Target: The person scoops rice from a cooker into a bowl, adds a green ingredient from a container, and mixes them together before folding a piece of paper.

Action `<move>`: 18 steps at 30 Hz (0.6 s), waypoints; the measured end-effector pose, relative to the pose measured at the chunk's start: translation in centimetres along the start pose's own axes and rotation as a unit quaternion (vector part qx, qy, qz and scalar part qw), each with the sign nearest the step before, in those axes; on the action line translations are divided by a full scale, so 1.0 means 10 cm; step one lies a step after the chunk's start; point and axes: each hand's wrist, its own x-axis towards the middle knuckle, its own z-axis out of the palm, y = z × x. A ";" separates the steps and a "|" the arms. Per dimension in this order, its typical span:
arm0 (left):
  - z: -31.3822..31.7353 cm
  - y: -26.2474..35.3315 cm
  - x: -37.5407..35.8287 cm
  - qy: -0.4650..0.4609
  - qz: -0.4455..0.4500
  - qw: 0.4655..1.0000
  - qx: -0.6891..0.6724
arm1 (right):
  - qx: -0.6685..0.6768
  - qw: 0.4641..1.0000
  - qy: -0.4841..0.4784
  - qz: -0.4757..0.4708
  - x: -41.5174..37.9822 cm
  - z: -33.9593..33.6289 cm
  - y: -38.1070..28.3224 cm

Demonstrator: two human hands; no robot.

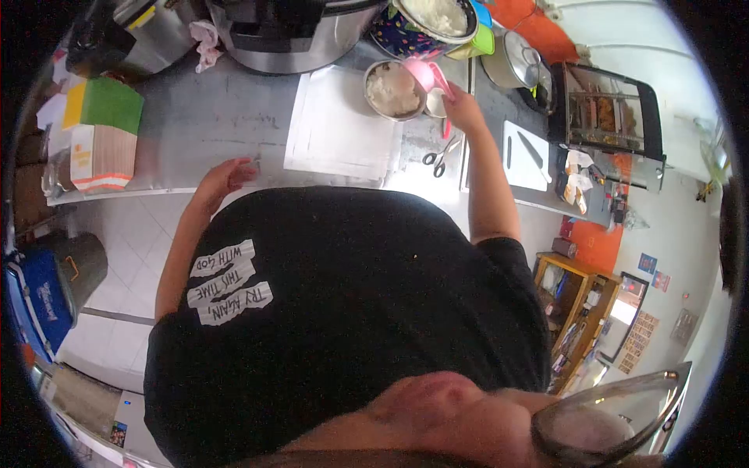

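My right hand [466, 111] is closed around the handle of a pink scoop [420, 72]. The scoop's round head is at the right rim of a metal bowl [370, 103], which holds a white, rice-like food [392, 90]. Just below my right hand lies a small whitish cup [435, 104], and a pink handle [447, 129] shows beside it. My left hand [228, 178] hovers at the front table edge with its fingers extended, holding nothing. White paper sheets [335, 129] lie flat between my hands.
Scissors [438, 159] lie near the front edge. Behind the bowl are a floral container [390, 39] with white food and a large steel cooker [285, 47]. Stacked folded cartons [105, 132] sit left. A knife [530, 148] lies on a white board [516, 173] at right.
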 end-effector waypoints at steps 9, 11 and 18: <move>-0.02 0.05 0.06 -0.004 -0.037 0.999 -0.035 | -0.119 0.989 -0.031 0.077 -0.21 0.76 -0.62; 0.14 0.26 0.07 0.001 -0.012 1.000 0.020 | -0.089 0.991 -0.021 0.102 -0.16 0.69 -0.60; 0.14 0.22 0.36 -0.050 0.008 0.999 0.003 | 0.064 0.988 -0.101 0.096 -0.14 -0.16 -0.32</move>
